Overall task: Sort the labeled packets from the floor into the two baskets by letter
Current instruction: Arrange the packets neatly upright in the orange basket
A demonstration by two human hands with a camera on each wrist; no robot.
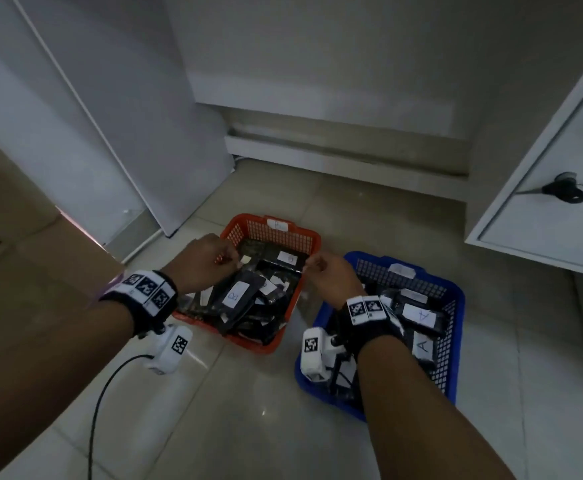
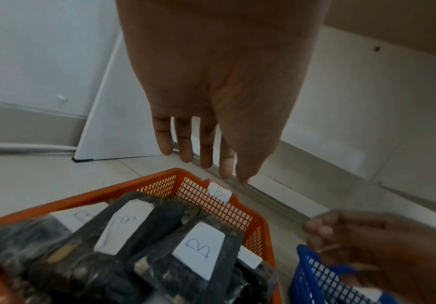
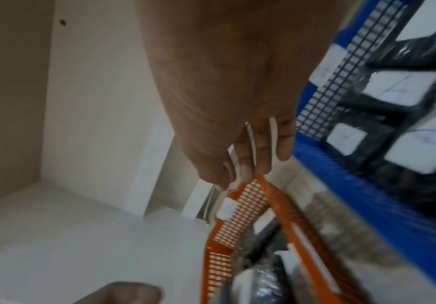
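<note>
Both hands are hovering over the orange basket [image 1: 304, 233] at frame centre: left hand [image 1: 203, 263] above its left rim with fingers [image 2: 185, 144] hanging straight and loose, gripping nothing; right hand [image 1: 331, 277] over the right rim, fingers [image 3: 263, 152] relaxed and pointing down, also holding nothing. Black packets [image 2: 198, 255] labelled B are piling up inside the orange basket, while A-labelled packets [image 1: 418, 315] are lying in the blue basket [image 1: 456, 313] just beside it, lower right.
</note>
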